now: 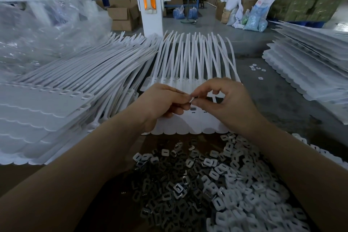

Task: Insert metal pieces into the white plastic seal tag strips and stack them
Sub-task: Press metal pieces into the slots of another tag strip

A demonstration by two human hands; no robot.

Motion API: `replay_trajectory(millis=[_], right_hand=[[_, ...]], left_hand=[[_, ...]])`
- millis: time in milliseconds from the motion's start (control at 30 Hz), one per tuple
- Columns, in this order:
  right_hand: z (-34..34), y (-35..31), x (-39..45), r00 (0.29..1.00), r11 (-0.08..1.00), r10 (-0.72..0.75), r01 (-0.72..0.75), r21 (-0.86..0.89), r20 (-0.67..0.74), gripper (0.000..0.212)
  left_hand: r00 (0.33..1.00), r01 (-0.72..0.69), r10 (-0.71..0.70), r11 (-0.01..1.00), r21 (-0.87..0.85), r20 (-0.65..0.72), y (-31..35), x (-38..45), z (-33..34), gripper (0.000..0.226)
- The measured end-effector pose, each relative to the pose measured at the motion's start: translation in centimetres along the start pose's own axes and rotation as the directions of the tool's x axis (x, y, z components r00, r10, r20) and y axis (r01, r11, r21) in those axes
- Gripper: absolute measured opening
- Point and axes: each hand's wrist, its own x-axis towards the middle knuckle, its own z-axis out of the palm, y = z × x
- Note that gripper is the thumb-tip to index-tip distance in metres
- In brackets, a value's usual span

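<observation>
Loose metal pieces (169, 184) heaped at worktop's near edge for easy reach | both grips, left hand (162, 101) and right hand (224, 100), pinching 1 small piece (192, 99) over the strip sheet (188, 122), probably lining it up

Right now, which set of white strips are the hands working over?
The fanned strip sheet directly beneath both hands, tails pointing away. The left stack and right stack lie off to the sides, untouched.

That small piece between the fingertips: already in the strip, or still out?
Out. Both hands, left and right, pinch the small piece above the strip.
</observation>
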Motion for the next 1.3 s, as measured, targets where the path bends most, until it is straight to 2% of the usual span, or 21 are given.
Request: replay_trajectory(millis=[133, 267, 467, 633, 700, 767, 833, 967, 1300], right_hand=[[-0.1, -0.1, 0.0, 0.994, 0.993, 0.110, -0.111, 0.042, 0.014, 0.007], [-0.2, -0.2, 0.1, 0.977, 0.975, 0.212, -0.211, 0.066, 0.001, 0.012], [-0.2, -0.3, 0.3, 0.968, 0.967, 0.249, -0.250, 0.043, 0.035, 0.009], [-0.2, -0.3, 0.5, 0.963, 0.961, 0.270, -0.271, 0.057, 0.018, 0.011], [-0.3, -0.2, 0.5, 0.956, 0.955, 0.294, -0.293, 0.044, -0.006, 0.013], [-0.4, 0.2, 0.6, 0.942, 0.942, 0.334, -0.335, -0.017, -0.029, 0.012], [-0.5, 0.5, 0.7, 0.921, 0.916, 0.389, -0.389, -0.098, -0.019, 0.011], [-0.5, 0.8, 0.7, 0.878, 0.853, 0.479, -0.464, -0.240, 0.004, 0.016], [-0.2, 1.9, 0.7, 0.822, 0.776, 0.567, -0.512, -0.368, 0.051, 0.012]], left_hand=[[0.998, -0.045, 0.042, 0.998, 0.048, 0.055, 0.0, 0.1, -0.4, 0.014], [0.991, -0.130, 0.127, 0.988, 0.088, 0.039, 0.1, 0.2, -0.8, 0.016], [0.953, -0.286, 0.304, 0.916, 0.283, -0.020, -0.2, 0.1, -0.1, 0.009], [0.918, -0.347, 0.396, 0.845, 0.407, -0.039, -0.5, 0.3, 0.2, 0.010], [0.922, -0.324, 0.388, 0.773, 0.546, -0.004, -1.0, 0.6, 0.3, 0.016], [0.935, -0.276, 0.350, 0.607, 0.745, 0.061, -1.8, 1.0, 0.3, 0.036], [0.955, -0.241, 0.277, 0.504, 0.829, 0.109, -2.2, 1.0, 0.3, 0.053], [0.970, -0.209, 0.216, 0.493, 0.844, 0.114, -2.4, 1.4, -0.1, 0.064], [0.965, -0.238, 0.229, 0.544, 0.805, 0.130, -3.3, 1.8, -0.2, 0.061]])
